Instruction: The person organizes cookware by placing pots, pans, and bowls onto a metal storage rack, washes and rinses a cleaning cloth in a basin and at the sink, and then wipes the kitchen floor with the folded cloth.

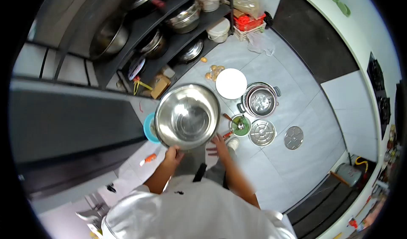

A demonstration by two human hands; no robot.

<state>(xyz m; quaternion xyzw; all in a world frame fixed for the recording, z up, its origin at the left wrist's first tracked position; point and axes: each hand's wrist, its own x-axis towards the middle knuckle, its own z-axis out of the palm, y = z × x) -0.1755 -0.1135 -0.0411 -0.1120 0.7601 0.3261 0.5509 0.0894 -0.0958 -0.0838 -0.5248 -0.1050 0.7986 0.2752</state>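
A large, wide stainless steel basin (187, 117) is held up in front of my body. My left hand (173, 154) is closed on its near rim, the fingers partly hidden by the steel. Close to the basin's lower right edge is my right hand (219, 146), its fingers spread; I cannot tell whether they touch the rim. Partly behind the basin sits a light blue plastic tub (150, 129). To the right stands a green-lined container (241, 126) with a ladle in it, beside a perforated steel steamer plate (262, 133).
Nested pots (261, 101), a round white lid or board (231, 83), a perforated disc (294, 137) and a bag of round yellowish items (214, 72) lie on the floor. An orange-handled tool (150, 157) lies left. Cookware fills the dark shelf (169, 37); a stove (381, 93) is right.
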